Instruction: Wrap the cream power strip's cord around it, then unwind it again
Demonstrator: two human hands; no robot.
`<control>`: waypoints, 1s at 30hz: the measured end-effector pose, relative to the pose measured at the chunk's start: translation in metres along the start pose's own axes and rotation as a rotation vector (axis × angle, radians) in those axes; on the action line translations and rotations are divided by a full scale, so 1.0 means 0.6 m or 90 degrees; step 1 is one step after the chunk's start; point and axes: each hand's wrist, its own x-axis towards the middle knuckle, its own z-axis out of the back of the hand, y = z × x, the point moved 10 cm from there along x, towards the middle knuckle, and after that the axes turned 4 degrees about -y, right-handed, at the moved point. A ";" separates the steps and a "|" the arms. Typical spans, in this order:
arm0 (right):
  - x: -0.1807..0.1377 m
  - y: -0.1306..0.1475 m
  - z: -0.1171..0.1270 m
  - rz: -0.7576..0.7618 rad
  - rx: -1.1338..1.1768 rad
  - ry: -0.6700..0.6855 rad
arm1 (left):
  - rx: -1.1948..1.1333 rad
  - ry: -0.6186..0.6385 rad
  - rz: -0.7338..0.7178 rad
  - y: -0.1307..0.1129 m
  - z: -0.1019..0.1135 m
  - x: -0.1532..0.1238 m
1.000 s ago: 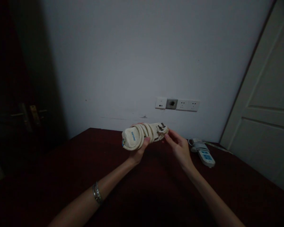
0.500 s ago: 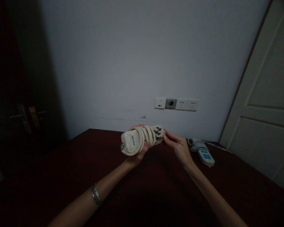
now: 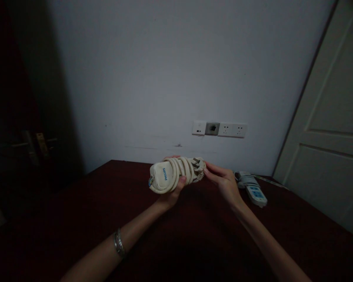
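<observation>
A white Philips power strip [image 3: 161,175] is held up above the dark red table, its thick cord [image 3: 181,168] wound round its middle in several turns. My left hand [image 3: 174,194] is closed around the strip from below, with the thumb pressing on the near side of the coils. At the right end of the strip, my right hand [image 3: 220,178] pinches the cord's plug [image 3: 199,164] between thumb and fingers. The plug's metal prongs point up and to the left. Bare wire ends seem to stick out at the strip's left end.
A second power strip [image 3: 255,194], with blue markings and a grey cord wrapped round it, lies on the table [image 3: 106,211] to the right. Behind, wall sockets [image 3: 231,130] are set in the wall. A pale door [image 3: 329,129] stands at right, and a thin strip [image 3: 270,181] lies along the back edge.
The plug has turned a little in my right fingers, its prongs shifting slightly. My left hand keeps its hold on the power strip, almost unmoved.
</observation>
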 end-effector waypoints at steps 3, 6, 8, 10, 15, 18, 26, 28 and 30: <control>0.002 0.005 0.000 0.006 -0.021 0.018 | -0.008 -0.001 0.011 0.003 0.001 0.000; 0.004 0.008 -0.001 0.001 -0.038 0.047 | -0.008 0.012 0.010 -0.004 0.000 0.001; 0.006 0.012 -0.002 0.001 -0.049 0.068 | -0.019 0.021 0.009 -0.013 0.001 0.003; 0.005 0.017 -0.005 0.010 -0.060 0.094 | -0.034 0.031 0.007 -0.020 0.001 0.005; -0.008 0.035 -0.021 0.056 -0.111 0.179 | -0.085 0.099 0.001 -0.017 -0.020 0.007; -0.016 0.041 -0.027 0.093 -0.169 0.213 | -0.130 0.125 0.013 -0.003 -0.029 0.009; -0.014 0.059 -0.015 0.202 -0.263 0.198 | -0.183 0.143 0.184 0.055 -0.046 0.008; -0.014 0.056 -0.016 0.196 -0.287 0.208 | -0.265 0.180 0.284 0.074 -0.067 -0.003; -0.013 0.050 -0.016 0.183 -0.308 0.213 | -0.344 0.200 0.364 0.084 -0.083 -0.013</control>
